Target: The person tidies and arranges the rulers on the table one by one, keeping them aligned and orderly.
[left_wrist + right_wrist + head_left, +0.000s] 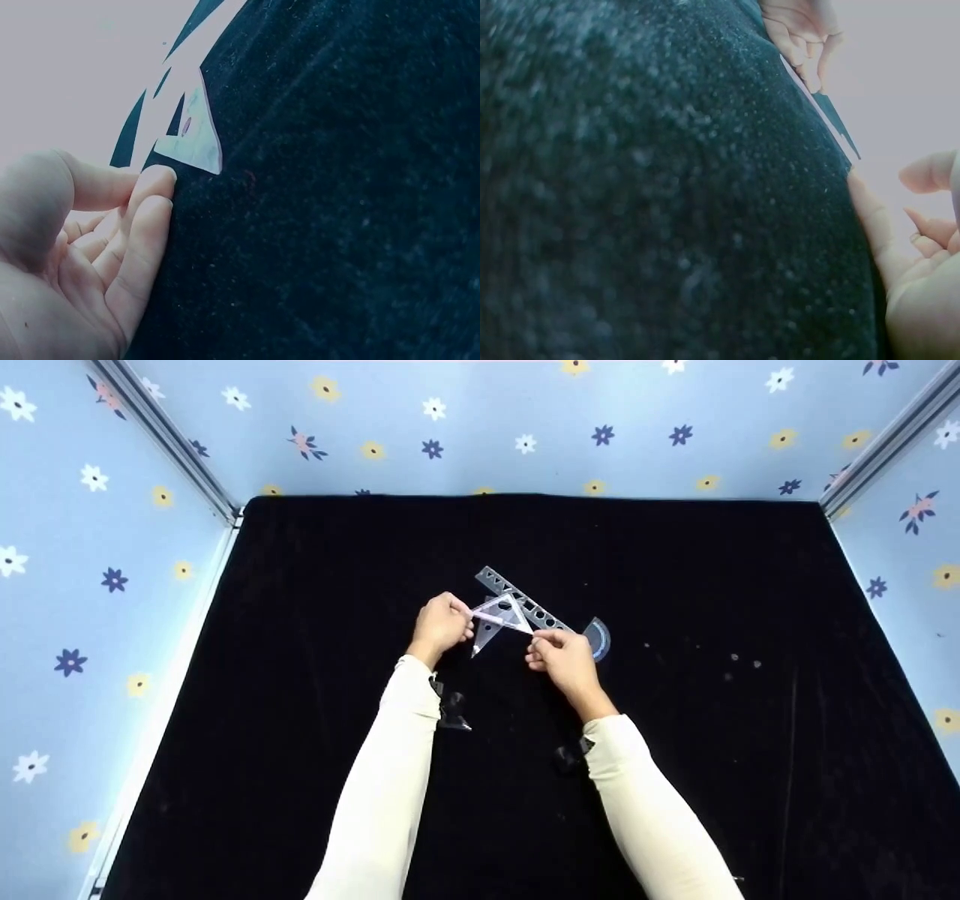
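Observation:
A clear triangular set square [517, 619] with a pale purple tint spans the space between both hands. My left hand [441, 624] pinches its left corner between thumb and fingers, which the left wrist view shows closely. At the right corner is my right hand [562, 656]; in the right wrist view a fingertip touches that corner while the thumb stands apart. Beneath lies another clear set square [484, 639], partly covered. A clear ruler [491, 577] with cut-out shapes runs slantwise behind it. The protractor [601, 637] sits beside my right hand, partly hidden by it.
Black cloth [337, 585] covers the table. Flower-patterned blue panels [480, 427] stand at the back and sides, with metal posts [180, 446] at the corners. Dark wrist cameras [454, 703] hang at both sleeves.

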{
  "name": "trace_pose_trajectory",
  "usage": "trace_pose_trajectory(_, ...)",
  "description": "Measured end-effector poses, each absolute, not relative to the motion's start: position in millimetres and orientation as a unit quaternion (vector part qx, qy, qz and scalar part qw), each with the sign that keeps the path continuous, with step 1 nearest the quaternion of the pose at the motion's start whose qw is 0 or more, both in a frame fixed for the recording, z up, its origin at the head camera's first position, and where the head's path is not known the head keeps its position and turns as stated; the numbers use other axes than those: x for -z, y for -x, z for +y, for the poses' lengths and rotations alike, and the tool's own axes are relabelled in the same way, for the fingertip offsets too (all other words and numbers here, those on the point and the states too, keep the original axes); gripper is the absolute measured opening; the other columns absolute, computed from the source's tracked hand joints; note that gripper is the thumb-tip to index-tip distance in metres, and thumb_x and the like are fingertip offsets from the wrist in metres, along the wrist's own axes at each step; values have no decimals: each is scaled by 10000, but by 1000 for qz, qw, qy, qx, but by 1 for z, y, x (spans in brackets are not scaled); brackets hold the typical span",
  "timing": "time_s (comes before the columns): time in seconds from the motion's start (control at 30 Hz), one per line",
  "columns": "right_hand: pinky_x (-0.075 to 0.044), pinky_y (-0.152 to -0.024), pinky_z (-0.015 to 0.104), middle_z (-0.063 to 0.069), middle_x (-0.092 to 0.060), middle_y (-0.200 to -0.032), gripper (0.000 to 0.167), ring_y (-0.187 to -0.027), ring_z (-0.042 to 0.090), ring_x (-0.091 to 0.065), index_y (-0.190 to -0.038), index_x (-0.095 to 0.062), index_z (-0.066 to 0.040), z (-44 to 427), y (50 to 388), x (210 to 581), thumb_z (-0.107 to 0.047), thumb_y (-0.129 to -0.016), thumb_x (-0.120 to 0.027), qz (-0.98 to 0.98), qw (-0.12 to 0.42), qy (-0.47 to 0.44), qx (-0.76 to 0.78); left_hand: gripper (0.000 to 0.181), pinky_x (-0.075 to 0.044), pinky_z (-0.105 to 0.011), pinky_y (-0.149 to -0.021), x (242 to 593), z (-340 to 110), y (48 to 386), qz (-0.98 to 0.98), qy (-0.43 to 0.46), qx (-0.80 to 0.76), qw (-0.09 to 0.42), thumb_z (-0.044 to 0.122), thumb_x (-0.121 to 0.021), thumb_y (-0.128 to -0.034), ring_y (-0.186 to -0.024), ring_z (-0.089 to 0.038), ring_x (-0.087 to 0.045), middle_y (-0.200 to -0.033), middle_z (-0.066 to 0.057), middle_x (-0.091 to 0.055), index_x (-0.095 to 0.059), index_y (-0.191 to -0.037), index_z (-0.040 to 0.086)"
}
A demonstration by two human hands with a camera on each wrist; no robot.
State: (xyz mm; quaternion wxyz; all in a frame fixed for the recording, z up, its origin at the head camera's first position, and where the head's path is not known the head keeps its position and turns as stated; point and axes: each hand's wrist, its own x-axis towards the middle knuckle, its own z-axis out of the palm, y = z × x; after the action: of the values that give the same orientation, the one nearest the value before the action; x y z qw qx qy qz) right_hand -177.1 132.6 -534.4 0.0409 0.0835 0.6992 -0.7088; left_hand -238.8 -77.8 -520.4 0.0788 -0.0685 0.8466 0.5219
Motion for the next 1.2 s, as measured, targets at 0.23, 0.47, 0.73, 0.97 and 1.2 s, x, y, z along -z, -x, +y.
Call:
trace_pose_trajectory(0.23, -587, -618, 265, 170, -683, -812, 231, -637, 147, -681, -1096, -654, 165, 134, 177, 537, 61, -917, -550, 699, 32, -79, 710, 63, -523, -205, -520, 519, -78, 237, 801, 79, -586, 91, -33, -585, -911, -555, -107, -629, -704, -75, -669, -613, -895, 21)
trace_pose_trajectory(0.47, -590, -629, 275, 165, -681, -804, 228, -637, 148, -684, -1092, -648, 172, 134, 175, 537, 64, -920, -545, 695, 29, -72, 715, 57, -522, -213, -524, 520, -79, 232, 817, 67, -569, 68, 1, -599, -909, -569, -124, -636, -728, -81, -688, -609, -881, 49)
trace_pose_trajectory(0.73, -589, -633, 269, 179, -676, -825, 230, -646, 151, -680, -1109, -643, 167, 133, 176, 537, 68, -926, -543, 690, 37, -79, 719, 49, -520, -236, -614, 516, -78, 222, 857, 51, -513, 12, 63, -611, -920, -610, -103, -657, -772, -46, -728, -643, -888, 81)
trace_pose_trajectory(0.97, -594, -656, 283, 204, -672, -851, 251, -661, 162, -682, -1144, -624, 182, 134, 177, 536, 64, -935, -550, 684, 41, -79, 724, 32, -528, -260, -645, 511, -77, 213, 858, 41, -512, -13, 86, -657, -916, -652, -125, -680, -765, -17, -723, -648, -887, 93)
trace_pose_trajectory(1.2, -595, -653, 291, 196, -673, -845, 247, -658, 166, -689, -1141, -625, 170, 135, 176, 536, 53, -939, -543, 679, 41, -86, 728, 36, -524, -266, -658, 510, -76, 204, 857, 40, -512, -24, 103, -657, -915, -651, -124, -672, -744, 9, -709, -652, -879, 103)
